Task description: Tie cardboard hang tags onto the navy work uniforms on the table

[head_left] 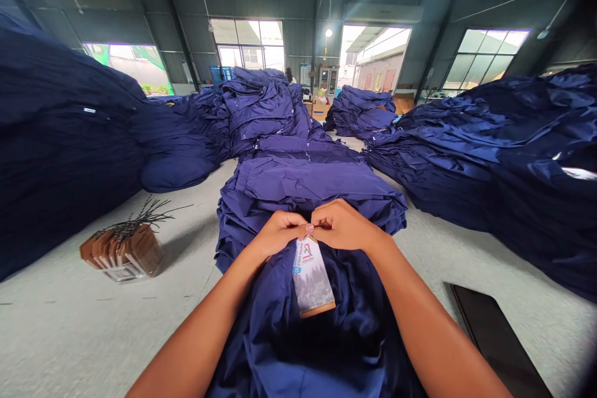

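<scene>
My left hand [282, 233] and my right hand [345, 224] meet in the middle, thumbs and fingertips pinched together at the top end of a hang tag [314, 280]. The tag is printed with a logo above a grey forest picture and hangs down over a navy garment [298, 348]. Its cord is mostly hidden by my fingers, so which hand grips which part of it is hard to make out. Beneath and beyond my hands lies a stack of folded navy garments [303, 180].
A bundle of hang tags [124, 252] with black cords stands on the pale table [186, 298] at left. A black phone [499, 336] lies at right. Large navy garment piles rise at the left [69, 137], the right [466, 149] and farther back [261, 106].
</scene>
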Demonstrator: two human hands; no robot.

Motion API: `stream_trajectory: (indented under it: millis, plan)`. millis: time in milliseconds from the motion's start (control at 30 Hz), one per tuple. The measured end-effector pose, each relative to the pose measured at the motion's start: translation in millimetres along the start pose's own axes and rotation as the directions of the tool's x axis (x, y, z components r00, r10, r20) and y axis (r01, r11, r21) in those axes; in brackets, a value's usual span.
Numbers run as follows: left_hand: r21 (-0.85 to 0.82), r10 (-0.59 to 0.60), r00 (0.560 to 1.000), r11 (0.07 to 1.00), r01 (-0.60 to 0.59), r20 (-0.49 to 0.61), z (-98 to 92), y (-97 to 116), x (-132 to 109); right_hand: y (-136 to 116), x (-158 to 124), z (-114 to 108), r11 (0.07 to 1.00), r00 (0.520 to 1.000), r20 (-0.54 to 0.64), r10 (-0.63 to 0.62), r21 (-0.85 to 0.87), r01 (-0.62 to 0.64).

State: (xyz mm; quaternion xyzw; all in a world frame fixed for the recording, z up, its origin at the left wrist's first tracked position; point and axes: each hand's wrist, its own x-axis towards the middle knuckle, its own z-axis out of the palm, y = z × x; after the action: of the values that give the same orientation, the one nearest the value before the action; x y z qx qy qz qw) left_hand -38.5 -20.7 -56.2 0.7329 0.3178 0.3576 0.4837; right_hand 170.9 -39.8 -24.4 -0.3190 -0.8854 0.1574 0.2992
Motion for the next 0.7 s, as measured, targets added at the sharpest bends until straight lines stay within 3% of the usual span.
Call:
stream_trajectory:
  millis: [167, 533, 700]
  plan:
    - [-0.009, 0.054, 0.999, 0.999, -0.054, -0.01, -0.8, -2.7, -2.3, 7.8, 2.8, 8.4, 0.999, 0.999, -0.036, -0.033, 0.024, 0.034]
    - [-0.042, 0.032, 0.998, 0.999, -0.034, -0.05, 0.0, 2.0, -4.0, 4.5, 3.1, 11.4, 1.0, 0.999, -0.029, 0.013, 0.004, -0.013]
    - [-0.091, -0.015, 0.996, 0.996, 0.007, -0.089, -0.7, -0.7, -4.7, 9.8, -2.0, 4.7, 0.984, 0.995, -0.018, 0.096, 0.151, -0.092]
